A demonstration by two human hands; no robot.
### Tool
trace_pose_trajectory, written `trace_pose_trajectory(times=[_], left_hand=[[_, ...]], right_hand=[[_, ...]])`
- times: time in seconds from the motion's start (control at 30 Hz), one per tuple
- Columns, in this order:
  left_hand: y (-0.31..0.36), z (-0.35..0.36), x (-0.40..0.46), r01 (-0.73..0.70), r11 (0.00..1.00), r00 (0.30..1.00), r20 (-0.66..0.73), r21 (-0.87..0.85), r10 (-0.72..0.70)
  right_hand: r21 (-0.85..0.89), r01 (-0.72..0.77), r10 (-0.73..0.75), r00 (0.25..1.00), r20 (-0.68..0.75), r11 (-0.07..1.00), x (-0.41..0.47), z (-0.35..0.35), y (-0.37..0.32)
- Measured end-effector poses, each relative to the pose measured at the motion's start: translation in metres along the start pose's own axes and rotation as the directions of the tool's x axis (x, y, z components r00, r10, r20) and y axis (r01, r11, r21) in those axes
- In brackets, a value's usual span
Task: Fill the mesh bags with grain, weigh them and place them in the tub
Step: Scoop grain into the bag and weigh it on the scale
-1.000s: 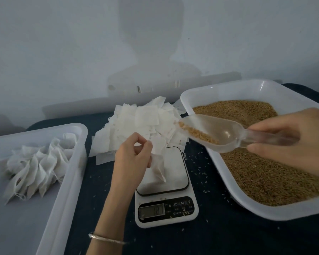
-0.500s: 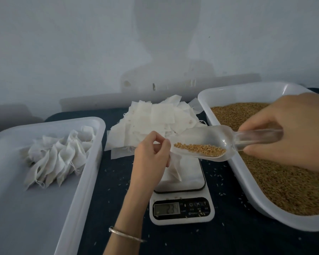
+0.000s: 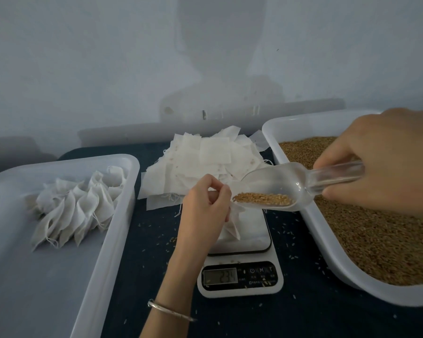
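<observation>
A: Head view, what are the hands doing?
B: Left hand (image 3: 205,206) pinches a mesh bag (image 3: 232,228) over the scale (image 3: 242,264); right hand (image 3: 388,162) grips a grain scoop (image 3: 279,189).
A: Around them?
B: Tub (image 3: 112,215) of filled bags left, grain tray (image 3: 303,215) right, empty bags (image 3: 200,167) behind

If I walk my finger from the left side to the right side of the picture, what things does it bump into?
Tub with filled bags → left hand pinching a mesh bag → scale → scoop → tub of grain → right hand.
</observation>
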State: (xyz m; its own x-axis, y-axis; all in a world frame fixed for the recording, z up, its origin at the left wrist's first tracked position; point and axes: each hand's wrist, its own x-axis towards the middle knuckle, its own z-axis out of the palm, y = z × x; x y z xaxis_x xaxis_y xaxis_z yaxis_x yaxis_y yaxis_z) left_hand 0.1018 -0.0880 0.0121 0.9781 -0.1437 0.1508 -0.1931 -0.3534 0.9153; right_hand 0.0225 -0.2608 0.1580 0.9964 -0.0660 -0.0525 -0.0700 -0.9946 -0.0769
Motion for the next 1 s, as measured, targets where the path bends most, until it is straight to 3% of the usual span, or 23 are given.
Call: trace_pose_trajectory(times=[0.67,1.0], left_hand=[[-0.002,0.002,0.001,0.001,1.0,1.0,-0.005,-0.004,-0.001],[-0.006,0.001,0.002,0.01,1.0,1.0,-0.012,0.003,-0.01]], right_hand=[[-0.106,0.031,-0.041,0.996,-0.086,0.994,0.004,0.006,0.007],[-0.018,0.035,-0.036,0.996,-0.082,0.999,0.001,0.011,0.015]])
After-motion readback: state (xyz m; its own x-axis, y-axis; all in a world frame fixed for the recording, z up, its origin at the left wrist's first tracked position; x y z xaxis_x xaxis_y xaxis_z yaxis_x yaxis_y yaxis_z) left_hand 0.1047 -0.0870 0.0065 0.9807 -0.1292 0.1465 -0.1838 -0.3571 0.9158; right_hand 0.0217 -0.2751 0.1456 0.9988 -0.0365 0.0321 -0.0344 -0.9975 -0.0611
